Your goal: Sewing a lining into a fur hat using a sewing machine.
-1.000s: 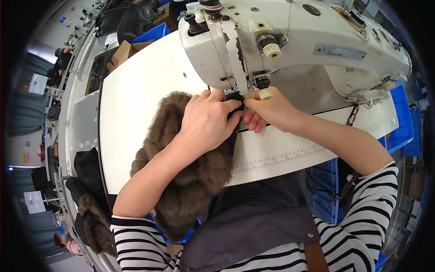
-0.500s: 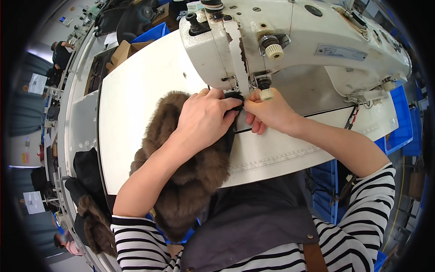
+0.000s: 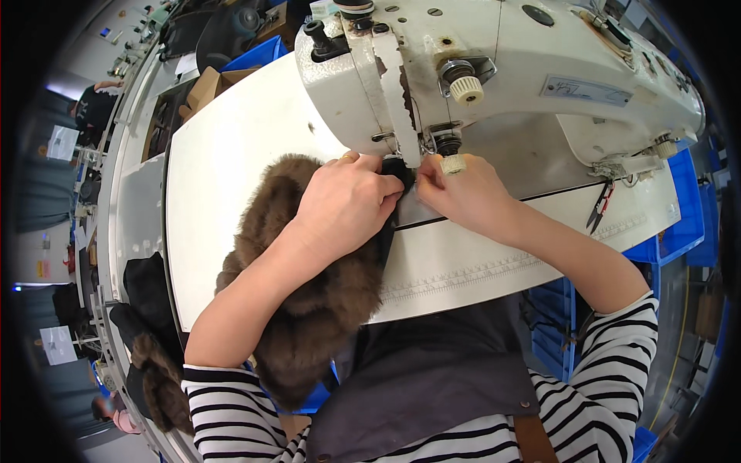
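A brown fur piece (image 3: pixel 320 309) with black fabric along its edge drapes over the machine table and past its front edge. My left hand (image 3: pixel 347 193) is closed on the black fabric (image 3: pixel 397 176) at the needle area, fingers bent and pressed down on it. Just right of the presser foot, my right hand (image 3: pixel 467 189) holds thumb and index finger pinched together close to the fabric's edge. Whatever lies in that pinch is too small to make out. The white sewing machine (image 3: pixel 455 77) stands over both hands, its needle partly hidden.
Red-and-black thread snips (image 3: pixel 600 207) lie on the table at right. A printed ruler (image 3: pixel 494 268) runs along the front edge. Blue bins (image 3: pixel 675 204) stand at right, and another fur piece (image 3: pixel 164 378) lies with black fabric at left. A person (image 3: pixel 96 104) is far left.
My right hand's lower fingers, stretched out before, are tucked in. My left hand has shifted slightly left and its index finger has bent. The right forearm has moved, showing more of the snips.
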